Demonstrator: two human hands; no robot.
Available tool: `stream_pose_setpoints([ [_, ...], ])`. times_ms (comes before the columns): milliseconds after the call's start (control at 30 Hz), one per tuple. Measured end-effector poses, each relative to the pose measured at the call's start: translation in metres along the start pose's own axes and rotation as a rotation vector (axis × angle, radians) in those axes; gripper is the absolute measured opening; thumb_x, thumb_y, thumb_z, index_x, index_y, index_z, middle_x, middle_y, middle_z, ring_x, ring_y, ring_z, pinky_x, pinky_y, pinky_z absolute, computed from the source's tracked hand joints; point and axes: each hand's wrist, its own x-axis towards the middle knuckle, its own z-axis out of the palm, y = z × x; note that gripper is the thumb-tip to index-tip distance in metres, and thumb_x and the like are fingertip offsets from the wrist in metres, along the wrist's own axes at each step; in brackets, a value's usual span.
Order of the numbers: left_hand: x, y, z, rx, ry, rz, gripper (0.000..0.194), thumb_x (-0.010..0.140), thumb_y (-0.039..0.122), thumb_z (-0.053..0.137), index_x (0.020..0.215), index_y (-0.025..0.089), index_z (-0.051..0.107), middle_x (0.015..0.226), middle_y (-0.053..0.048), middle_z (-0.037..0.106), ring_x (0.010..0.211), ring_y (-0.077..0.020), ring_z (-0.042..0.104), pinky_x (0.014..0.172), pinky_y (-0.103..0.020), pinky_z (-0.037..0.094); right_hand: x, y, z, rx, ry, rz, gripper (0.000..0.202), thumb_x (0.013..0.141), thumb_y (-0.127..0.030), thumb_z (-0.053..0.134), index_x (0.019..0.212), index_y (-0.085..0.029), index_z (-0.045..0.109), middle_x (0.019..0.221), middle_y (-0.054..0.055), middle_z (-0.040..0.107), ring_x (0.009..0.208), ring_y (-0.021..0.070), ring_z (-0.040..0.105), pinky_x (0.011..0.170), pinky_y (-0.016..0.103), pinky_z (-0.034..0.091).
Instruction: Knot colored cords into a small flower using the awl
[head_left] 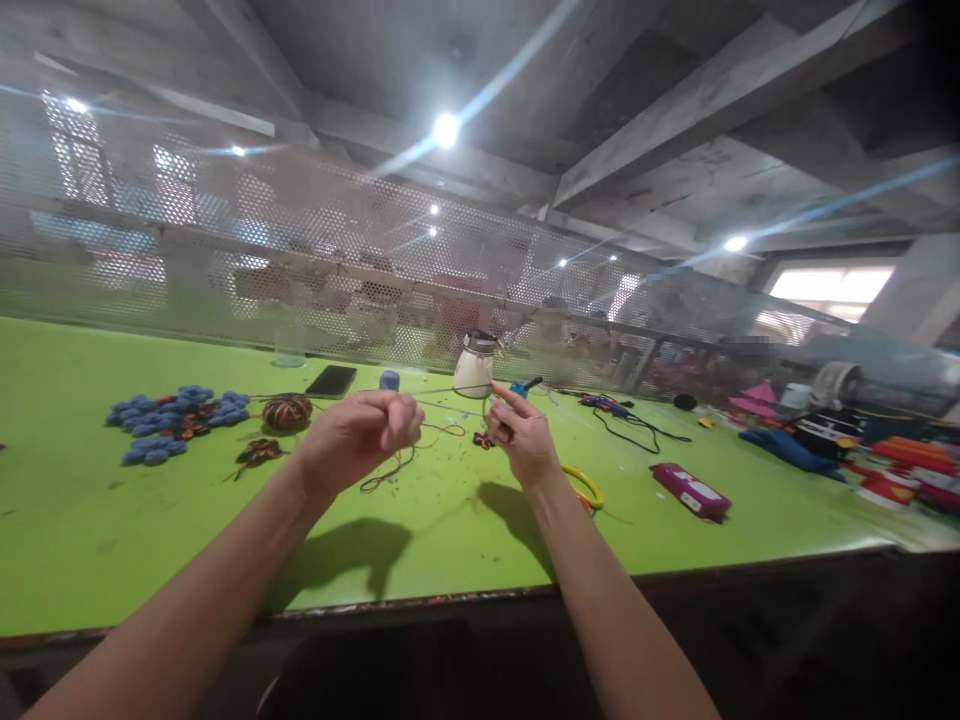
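My left hand [367,430] is closed, its fingers curled around a strand of yarn. A thin dark yarn [442,391] runs taut from it across to my right hand [525,435]. The right hand is closed too, with thumb and fingers pinched on the yarn and the index finger raised along it. Just below the right fingers hangs or lies a small dark-and-orange yarn piece [482,440]; I cannot tell which. Loose yarn [390,475] trails over the green table [450,540] between the hands.
Blue fluffy pieces [154,420], an orange-black yarn ball [287,411] and a phone [331,381] lie left. Behind stand a blue spool [389,380] and a white jug [475,368]. Rightward are a yellow ring [589,485], a corded tool [606,404] and a magenta box [690,491].
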Motion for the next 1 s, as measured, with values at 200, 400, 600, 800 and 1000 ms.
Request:
stream_pose_setpoints([
  [200, 0.004, 0.01, -0.022, 0.006, 0.35, 0.144, 0.049, 0.066, 0.014, 0.046, 0.113, 0.015, 0.06, 0.046, 0.005, 0.035, 0.046, -0.0114, 0.029, 0.049, -0.025, 0.028, -0.012, 0.014, 0.019, -0.063, -0.155, 0.038, 0.034, 0.064, -0.022, 0.074, 0.097, -0.015, 0.071, 0.047, -0.007, 0.041, 0.041, 0.0037, 0.028, 0.041, 0.02, 0.016],
  [400, 0.012, -0.012, -0.033, 1.137, 0.731, -0.097, 0.021, 0.059, 0.023, 0.063, 0.079, 0.02, 0.069, 0.051, 0.001, 0.045, 0.051, -0.0134, 0.033, 0.054, -0.028, 0.022, -0.014, 0.014, 0.019, -0.066, -0.186, -0.004, 0.032, 0.066, -0.021, 0.073, 0.097, -0.016, 0.071, 0.05, -0.006, 0.041, 0.044, 0.0045, 0.03, 0.041, 0.02, 0.017],
  [600, 0.007, -0.006, -0.015, 0.62, 0.377, -0.182, 0.044, 0.074, 0.034, 0.053, 0.034, 0.02, 0.041, 0.042, 0.001, 0.031, 0.045, -0.0115, 0.028, 0.049, -0.029, 0.025, -0.011, 0.012, 0.015, -0.063, -0.175, -0.017, 0.033, 0.067, -0.021, 0.072, 0.099, -0.015, 0.071, 0.048, -0.006, 0.04, 0.042, 0.0041, 0.028, 0.041, 0.02, 0.016],
  [800, 0.007, -0.005, -0.003, 0.025, 0.269, -0.03, 0.03, 0.079, 0.03, 0.059, 0.107, 0.021, 0.063, 0.052, 0.005, 0.041, 0.051, -0.0097, 0.036, 0.052, -0.023, 0.031, -0.017, 0.015, 0.022, -0.125, -0.228, -0.022, 0.034, 0.067, -0.022, 0.071, 0.1, -0.014, 0.071, 0.05, -0.005, 0.041, 0.045, 0.0047, 0.029, 0.041, 0.021, 0.019],
  [1000, 0.012, -0.018, -0.008, 0.541, 0.529, -0.192, 0.057, 0.066, 0.02, 0.07, 0.121, 0.016, 0.057, 0.06, 0.003, 0.057, 0.059, -0.0119, 0.048, 0.06, -0.026, 0.038, -0.02, 0.02, 0.023, -0.282, -0.28, -0.082, 0.032, 0.07, -0.026, 0.069, 0.1, -0.014, 0.072, 0.049, -0.005, 0.038, 0.046, 0.0049, 0.026, 0.042, 0.021, 0.02],
])
